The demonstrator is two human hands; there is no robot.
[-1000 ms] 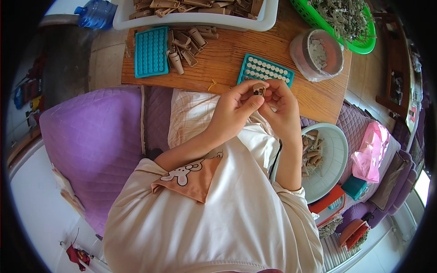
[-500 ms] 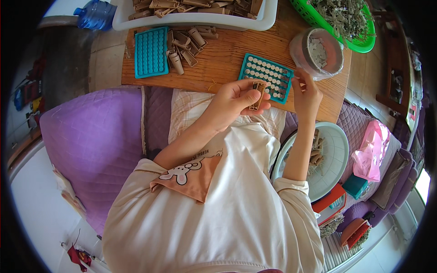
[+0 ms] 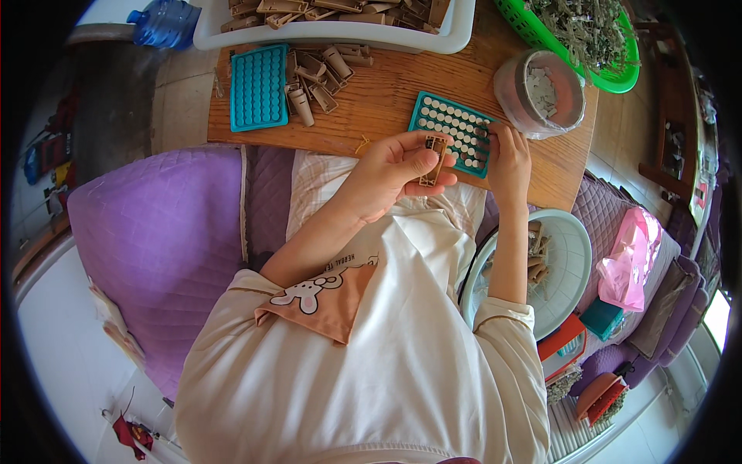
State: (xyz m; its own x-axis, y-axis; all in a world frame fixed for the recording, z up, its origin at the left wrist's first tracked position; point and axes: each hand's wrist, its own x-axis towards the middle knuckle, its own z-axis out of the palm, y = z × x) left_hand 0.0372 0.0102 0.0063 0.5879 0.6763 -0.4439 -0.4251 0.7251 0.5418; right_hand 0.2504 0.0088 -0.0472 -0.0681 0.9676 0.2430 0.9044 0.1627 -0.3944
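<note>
My left hand (image 3: pixel 394 172) is raised in front of my chest and pinches a small tan plastic housing (image 3: pixel 433 160) upright between thumb and fingers. My right hand (image 3: pixel 508 155) rests at the right edge of a teal tray (image 3: pixel 452 131) with rows of small white round pieces; its fingertips touch the tray's corner, and whether they hold a piece is hidden. The tray lies on a wooden table (image 3: pixel 386 100), just beyond my left hand.
A second teal tray (image 3: pixel 259 87) and a pile of tan housings (image 3: pixel 317 73) lie at the left of the table. A white bin (image 3: pixel 332 27), a clear round tub (image 3: pixel 541 93) and a green basket (image 3: pixel 595 39) stand behind. A white bowl (image 3: pixel 568 263) sits at my right; purple cushion (image 3: pixel 154 247) at left.
My right hand left the tan housing it was working together with the left hand and reached out right to the white-dotted teal tray. The left hand kept the housing.
</note>
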